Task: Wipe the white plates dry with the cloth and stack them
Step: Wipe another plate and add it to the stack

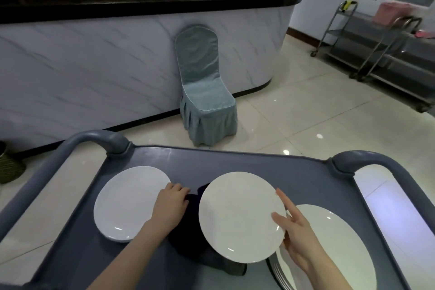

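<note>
While the right hand [296, 238] pinches the right rim of a tilted round white ceramic plate [242, 216], thumb on its face and fingers behind, the left hand [173, 205] lies curled on the dark crumpled cloth [188, 249], seemingly gripping it, just left of that plate. The cloth hand is thus the nearer one; wiping likely means lifting it rightward onto the face. A lone white plate [131, 202] lies flat further left on the grey-blue plastic cart top [235, 162], and a stack of white plates [334, 247] sits under the right wrist.

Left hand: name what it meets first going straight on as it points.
The left hand grips the dark cloth; beyond it, apparently only bare cart top until the far rim.
</note>
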Motion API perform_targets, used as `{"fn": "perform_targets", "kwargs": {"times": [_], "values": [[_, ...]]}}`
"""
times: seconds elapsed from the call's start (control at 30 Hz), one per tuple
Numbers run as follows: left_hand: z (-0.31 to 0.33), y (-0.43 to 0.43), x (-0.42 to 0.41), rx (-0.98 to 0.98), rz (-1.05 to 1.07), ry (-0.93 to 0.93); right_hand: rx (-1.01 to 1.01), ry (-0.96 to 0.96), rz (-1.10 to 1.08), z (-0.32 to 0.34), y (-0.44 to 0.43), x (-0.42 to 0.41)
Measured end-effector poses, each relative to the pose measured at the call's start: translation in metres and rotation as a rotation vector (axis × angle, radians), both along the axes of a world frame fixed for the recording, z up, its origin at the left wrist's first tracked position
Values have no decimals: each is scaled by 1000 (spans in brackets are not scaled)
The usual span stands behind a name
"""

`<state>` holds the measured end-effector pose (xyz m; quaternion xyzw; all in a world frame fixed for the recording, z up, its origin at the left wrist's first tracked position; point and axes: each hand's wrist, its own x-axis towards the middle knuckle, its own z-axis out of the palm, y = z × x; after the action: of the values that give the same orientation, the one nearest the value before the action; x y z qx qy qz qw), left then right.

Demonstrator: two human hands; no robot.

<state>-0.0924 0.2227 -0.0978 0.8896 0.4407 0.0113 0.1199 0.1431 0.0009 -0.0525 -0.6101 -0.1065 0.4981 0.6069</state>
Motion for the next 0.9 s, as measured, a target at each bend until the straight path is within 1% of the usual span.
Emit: {"fn": "perform_targets", "kwargs": {"times": [0.03,0.1,0.17,0.23,0.27,0.33,0.43,0.47,0.53,0.67,0.8,0.9], "values": [[-3,6,2,29,-50,93,-1,3,-3,-1,2,1],[-8,15,7,41,-111,201,5,11,-4,-3,5,3],[-12,22,11,63,-154,241,7,24,1,-4,8,5],[-14,27,14,57,-171,210,4,33,3,-6,11,6],[-14,29,15,24,-173,168,1,33,3,-6,12,7],[-8,30,16,-128,-120,-25,-3,26,4,-7,14,8],[11,27,14,-405,90,-368,-3,19,9,-8,15,9],[19,24,13,-461,148,-461,2,21,9,-7,14,9],[36,20,14,-528,198,-597,15,24,7,-5,13,9],[75,8,26,-528,173,-789,27,14,-3,0,7,7],[116,-14,42,-436,55,-857,45,-14,-36,8,2,2],[140,-36,55,-451,-39,-924,57,-65,-73,17,3,-3]]}}
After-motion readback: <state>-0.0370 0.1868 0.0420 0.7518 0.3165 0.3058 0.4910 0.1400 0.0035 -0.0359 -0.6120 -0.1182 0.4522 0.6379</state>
